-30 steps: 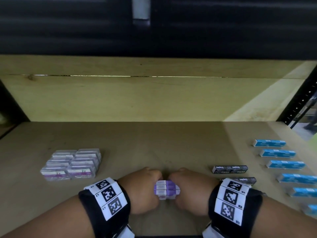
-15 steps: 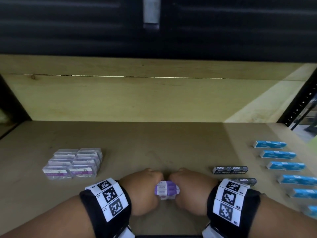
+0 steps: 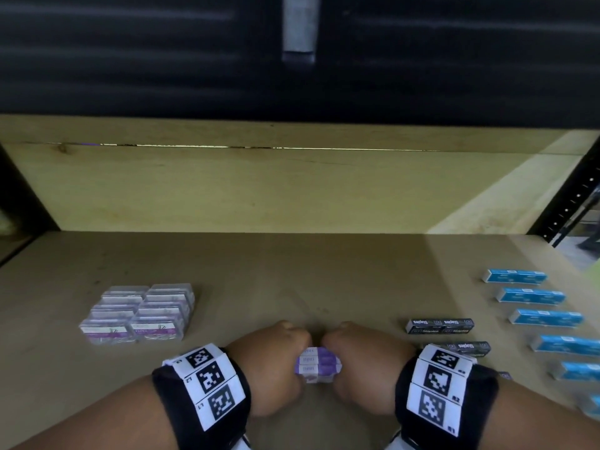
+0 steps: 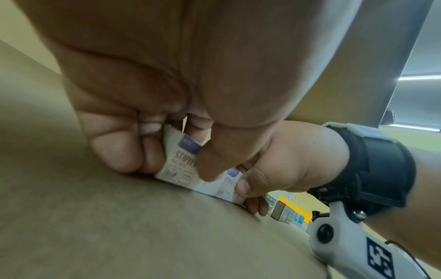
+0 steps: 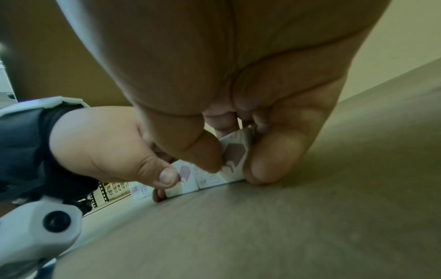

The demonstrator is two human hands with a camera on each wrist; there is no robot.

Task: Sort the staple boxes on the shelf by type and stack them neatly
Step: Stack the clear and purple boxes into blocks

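A small stack of purple-and-white staple boxes (image 3: 318, 365) sits on the wooden shelf (image 3: 292, 280) near its front edge. My left hand (image 3: 276, 362) grips its left end and my right hand (image 3: 360, 358) grips its right end, fingers curled over the far side. In the left wrist view the thumb and fingers pinch the purple-and-white boxes (image 4: 181, 166), which touch the shelf. The right wrist view shows my thumb on the boxes (image 5: 210, 177), with the left hand (image 5: 114, 151) at their other end.
A block of clear purple-labelled boxes (image 3: 139, 315) stands at the left. Two black staple boxes (image 3: 440, 325) lie right of my hands, and a column of several blue boxes (image 3: 532, 295) runs down the right side. A black shelf post (image 3: 574, 196) rises at the right.
The purple stack and both hands have stayed in place; only the head view has shifted slightly.
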